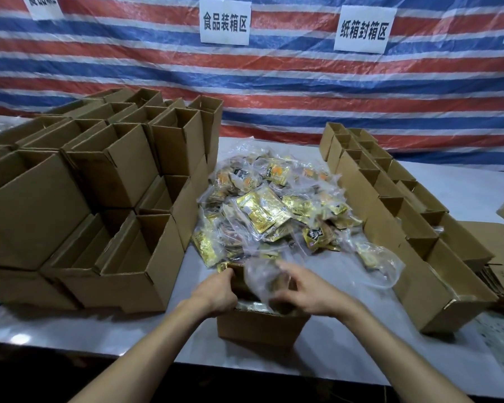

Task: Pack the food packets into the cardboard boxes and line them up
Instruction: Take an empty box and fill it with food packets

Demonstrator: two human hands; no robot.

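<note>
Near the front edge of the tabletop [463,184] sits an open box [259,325]. The left hand [216,289] grips its left wall, fingers curled over the rim. The right hand [306,292], blurred, curls round a clear packet [259,276] over the opening. Behind lies a packet pile [274,205], between empty stacked boxes [99,184] on the left and a box row [390,216] on the right

Backdrop: a tarpaulin [303,91] in horizontal red, white and blue stripes hangs as the far wall. Two white paper signs with black Chinese characters are fixed to it, one central [225,21] and one to its right [364,29]. Two more are cut off at the left and right edges. A pale counter [128,330] spans the foreground; below its near edge lies darkness.
</note>
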